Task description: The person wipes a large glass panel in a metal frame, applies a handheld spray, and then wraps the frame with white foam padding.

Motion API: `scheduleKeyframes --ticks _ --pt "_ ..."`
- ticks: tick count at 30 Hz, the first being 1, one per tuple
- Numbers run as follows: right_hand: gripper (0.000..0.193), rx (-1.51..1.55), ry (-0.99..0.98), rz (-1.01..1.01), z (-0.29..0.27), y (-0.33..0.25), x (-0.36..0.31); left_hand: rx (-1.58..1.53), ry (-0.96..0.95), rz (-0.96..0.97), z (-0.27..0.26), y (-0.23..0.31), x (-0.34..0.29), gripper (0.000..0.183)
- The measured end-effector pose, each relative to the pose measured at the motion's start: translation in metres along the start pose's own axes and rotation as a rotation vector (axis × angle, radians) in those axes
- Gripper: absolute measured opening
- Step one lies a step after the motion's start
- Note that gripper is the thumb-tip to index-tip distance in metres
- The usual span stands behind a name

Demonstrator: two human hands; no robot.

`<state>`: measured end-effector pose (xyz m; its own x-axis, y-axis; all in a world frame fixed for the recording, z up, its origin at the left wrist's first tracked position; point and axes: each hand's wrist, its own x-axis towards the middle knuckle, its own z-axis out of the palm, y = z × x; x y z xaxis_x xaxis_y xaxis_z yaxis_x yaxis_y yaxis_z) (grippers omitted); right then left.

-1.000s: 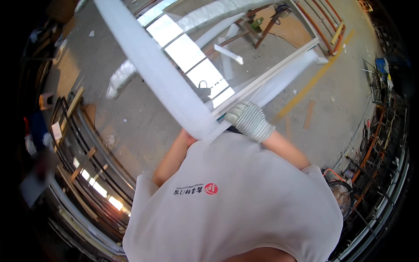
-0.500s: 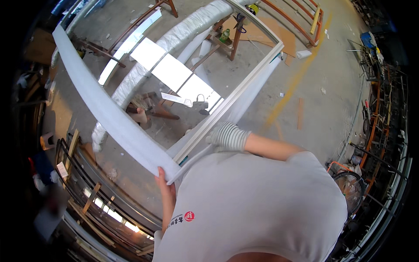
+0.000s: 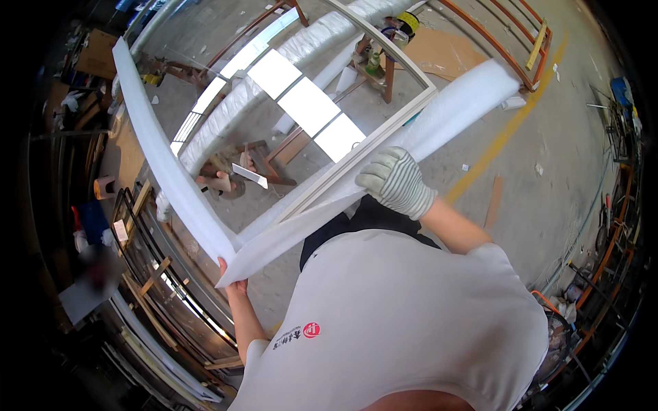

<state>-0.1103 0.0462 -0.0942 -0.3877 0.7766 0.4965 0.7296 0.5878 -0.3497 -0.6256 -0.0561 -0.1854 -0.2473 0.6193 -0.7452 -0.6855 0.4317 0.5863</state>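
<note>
A large glass panel in a pale frame (image 3: 392, 127) lies in front of me. White foam wrap (image 3: 161, 147) covers its left side, and more white foam wrap (image 3: 473, 96) runs along its near side, out past the right corner. Both meet at the near left corner, where my left hand (image 3: 234, 281), bare, is closed around the foam's end. My right hand (image 3: 399, 181), in a striped knit glove, is closed at the foam's upper edge, beside the near frame bar. Its fingertips are hidden from view.
Beneath the glass stand brown wooden supports (image 3: 277, 179) and a long plastic-wrapped roll (image 3: 226, 130). A green bottle (image 3: 373, 65) and a yellow-black roll (image 3: 408, 25) are beyond the frame. Lengths of profile and wood (image 3: 154, 274) lie at left; a fan (image 3: 555, 339) stands at right.
The near foam has been spread out and raised along the frame. My left hand has moved left and nearer with its end; my right hand has moved right and farther up.
</note>
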Motion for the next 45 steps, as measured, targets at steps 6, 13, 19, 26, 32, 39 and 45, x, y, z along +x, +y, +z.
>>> scheduleKeyframes --ticks 6,13,19,26,32,39,45 --pt "0.014 0.087 -0.089 0.123 0.056 0.046 0.034 -0.233 -0.147 0.184 0.032 -0.017 -0.038 0.096" --pt "0.025 0.032 -0.273 0.125 0.057 0.046 0.047 -0.361 -0.239 0.252 0.052 -0.035 -0.052 0.102" --pt "0.031 -0.021 -0.471 0.218 0.046 0.037 0.086 -0.274 0.301 0.394 0.074 -0.043 -0.021 0.082" --pt "0.032 -0.089 -0.528 0.366 0.083 0.051 0.089 0.074 0.615 0.425 0.066 -0.041 -0.004 0.079" --pt "0.026 0.074 -0.383 0.285 0.085 0.058 0.083 0.692 0.942 0.590 0.063 -0.037 -0.014 0.077" --pt "0.012 0.534 0.017 -0.043 0.036 0.077 0.065 1.280 1.081 0.645 0.064 -0.020 0.001 0.075" --pt "0.015 0.469 -0.064 -0.014 -0.076 0.177 -0.012 1.640 1.235 0.697 0.200 -0.023 -0.002 0.073"
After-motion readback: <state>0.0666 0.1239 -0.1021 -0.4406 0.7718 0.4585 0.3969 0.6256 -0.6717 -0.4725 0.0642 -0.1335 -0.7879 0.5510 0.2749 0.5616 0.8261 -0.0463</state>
